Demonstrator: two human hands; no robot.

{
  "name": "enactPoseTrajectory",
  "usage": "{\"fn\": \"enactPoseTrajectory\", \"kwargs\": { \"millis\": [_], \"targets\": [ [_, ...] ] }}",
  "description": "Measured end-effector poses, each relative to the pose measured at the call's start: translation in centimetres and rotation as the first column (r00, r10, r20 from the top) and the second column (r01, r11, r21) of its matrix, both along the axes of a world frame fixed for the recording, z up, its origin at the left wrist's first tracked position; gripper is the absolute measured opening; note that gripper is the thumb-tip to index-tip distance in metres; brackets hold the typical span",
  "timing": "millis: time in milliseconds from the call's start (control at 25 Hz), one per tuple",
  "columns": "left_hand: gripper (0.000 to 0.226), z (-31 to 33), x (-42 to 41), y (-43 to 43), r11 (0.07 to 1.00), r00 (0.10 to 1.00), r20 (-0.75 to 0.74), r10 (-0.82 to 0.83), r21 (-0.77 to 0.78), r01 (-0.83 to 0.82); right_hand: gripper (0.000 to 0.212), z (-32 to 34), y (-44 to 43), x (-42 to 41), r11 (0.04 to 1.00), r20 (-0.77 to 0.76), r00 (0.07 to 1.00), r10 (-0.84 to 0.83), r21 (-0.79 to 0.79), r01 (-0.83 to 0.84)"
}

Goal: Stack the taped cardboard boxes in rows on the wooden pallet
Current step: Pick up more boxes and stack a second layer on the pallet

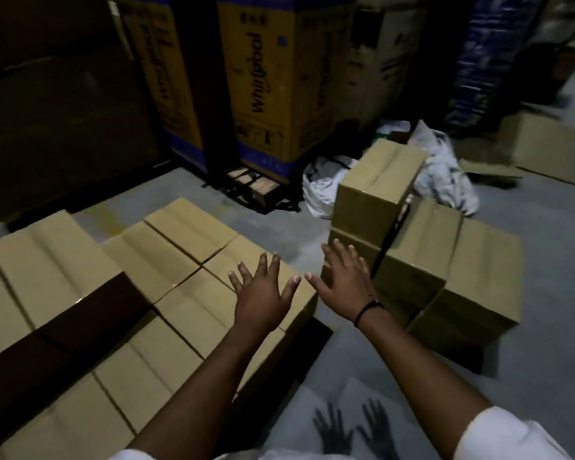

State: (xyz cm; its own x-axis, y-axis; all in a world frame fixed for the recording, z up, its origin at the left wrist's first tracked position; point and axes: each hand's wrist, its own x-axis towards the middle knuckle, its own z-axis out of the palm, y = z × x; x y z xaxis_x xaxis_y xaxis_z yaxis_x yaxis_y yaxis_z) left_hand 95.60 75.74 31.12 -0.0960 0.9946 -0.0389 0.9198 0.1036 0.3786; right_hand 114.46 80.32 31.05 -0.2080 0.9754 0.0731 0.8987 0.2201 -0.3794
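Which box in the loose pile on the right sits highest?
The taped box perched on top of the pile, at its far end beside the crumpled white plastic. The other pile boxes lie lower, beside and under it.

Warehouse: tall appliance cartons (pixel 263 81), stacked cardboard boxes (pixel 166 260), concrete floor (pixel 545 260).

Tan cardboard boxes (pixel 166 313), a yellow carton (pixel 263 78) with a blue base band, grey floor (pixel 545 327), white sleeves (pixel 512 439).

Thin black wristband (pixel 367 310) just behind the right hand (pixel 346 280), bare forearms (pixel 422 363) behind the wristband, white sleeves (pixel 512 436) farther behind it, near the elbows
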Motion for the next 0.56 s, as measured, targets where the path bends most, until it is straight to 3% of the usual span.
{"fn": "enactPoseTrajectory", "kwargs": {
  "millis": [240,560],
  "targets": [
    [0.078,0.6,7.2,3.3,0.986,0.986,-0.02,-0.167,0.002,0.168,0.079,-0.4,1.2,8.2,0.98,-0.057,0.979,-0.194,-0.065,0.191],
    [0.076,-0.2,11.0,14.8,0.972,0.974,-0.02,-0.227,0.056,0.227,0.079,-1.2,10.3,12.8,0.959,-0.026,0.96,-0.28,-0.06,0.278]
  ]
}}
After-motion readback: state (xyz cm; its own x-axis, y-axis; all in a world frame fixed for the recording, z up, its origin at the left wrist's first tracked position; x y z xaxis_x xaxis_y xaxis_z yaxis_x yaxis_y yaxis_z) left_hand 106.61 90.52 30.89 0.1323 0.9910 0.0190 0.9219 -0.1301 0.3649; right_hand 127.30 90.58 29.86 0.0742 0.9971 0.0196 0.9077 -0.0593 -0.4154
